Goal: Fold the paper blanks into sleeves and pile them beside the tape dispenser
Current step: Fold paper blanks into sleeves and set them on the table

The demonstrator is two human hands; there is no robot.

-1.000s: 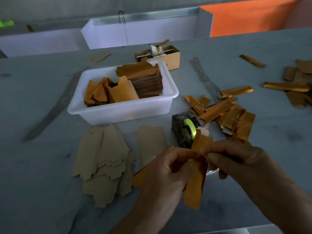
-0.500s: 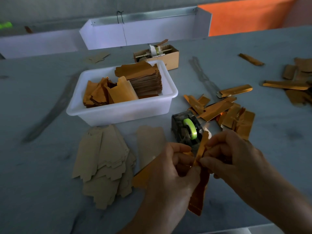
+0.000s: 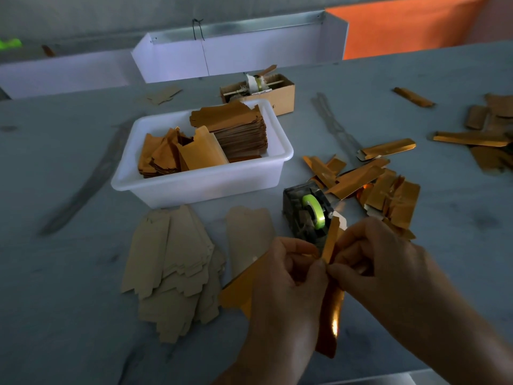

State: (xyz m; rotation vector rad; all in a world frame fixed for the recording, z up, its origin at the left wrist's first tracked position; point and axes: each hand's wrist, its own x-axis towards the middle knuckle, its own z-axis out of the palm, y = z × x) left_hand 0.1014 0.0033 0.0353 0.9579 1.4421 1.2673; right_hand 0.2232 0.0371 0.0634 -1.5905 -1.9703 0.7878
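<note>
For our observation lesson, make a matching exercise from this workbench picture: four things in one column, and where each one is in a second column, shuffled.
Things
1. tape dispenser
2. flat blanks
3. white tub
4. gold strip

Places
A. pinched between the left hand and right hand
B. spread on the table, in front of the tub
C. right of the tub, beside the folded sleeves
D. behind the flat blanks, holding stacked paper

Pairs: 1-C, 2-B, 3-D, 4-A

left hand (image 3: 288, 276), right hand (image 3: 369, 254) — touching, fingers curled
</note>
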